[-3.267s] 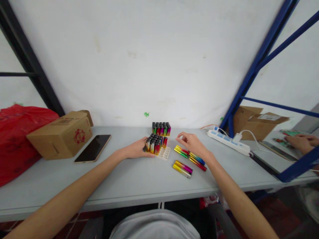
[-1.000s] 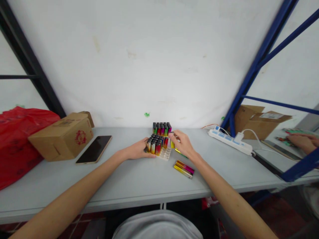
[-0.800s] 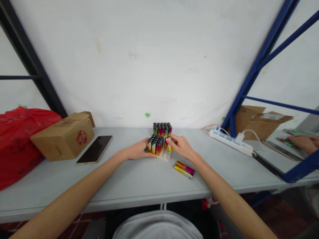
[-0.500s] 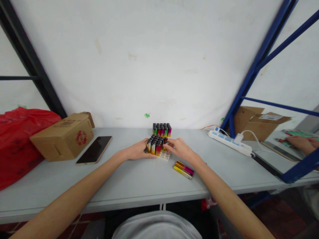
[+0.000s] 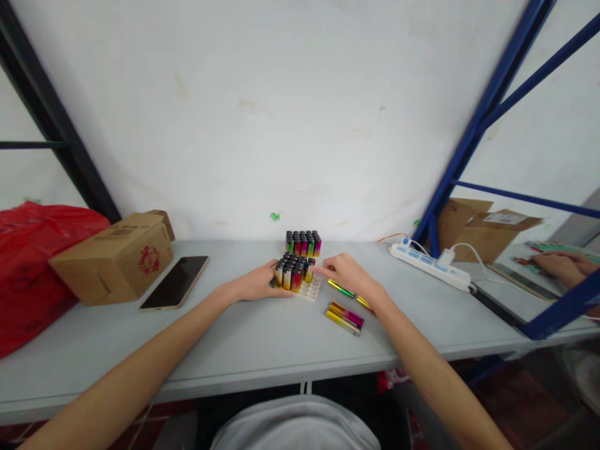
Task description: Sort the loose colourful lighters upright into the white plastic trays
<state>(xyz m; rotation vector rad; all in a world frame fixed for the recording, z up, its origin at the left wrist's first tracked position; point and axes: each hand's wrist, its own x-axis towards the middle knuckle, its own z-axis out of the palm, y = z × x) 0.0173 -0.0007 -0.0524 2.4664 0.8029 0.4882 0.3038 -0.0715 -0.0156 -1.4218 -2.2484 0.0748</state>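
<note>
A block of upright lighters (image 5: 289, 275) with black tops stands in a white celled tray (image 5: 309, 289). Bare cells show at the tray's front right corner. My left hand (image 5: 257, 281) is wrapped round the left side of the lighters, steadying them; some of its fingers are hidden behind. My right hand (image 5: 345, 273) is just right of the block, a finger stretched toward the rightmost lighters and nothing seen in its grip. Beneath and in front of it lie a green-gold lighter (image 5: 341, 288), a partly covered gold one (image 5: 364, 303), and a purple and yellow pair (image 5: 344, 318).
Behind, a second group of lighters (image 5: 304, 243) stands near the wall. On the left are a phone (image 5: 175, 282), a cardboard box (image 5: 115, 259) and a red bag (image 5: 42, 269). To the right lie a power strip (image 5: 429, 265), an open carton (image 5: 482, 231) and another person's hands (image 5: 560, 265).
My right hand has drawn back slightly right from the block, its fingers coming away from the lighters. The green-gold lighter beneath it now shows. My left hand keeps its hold.
</note>
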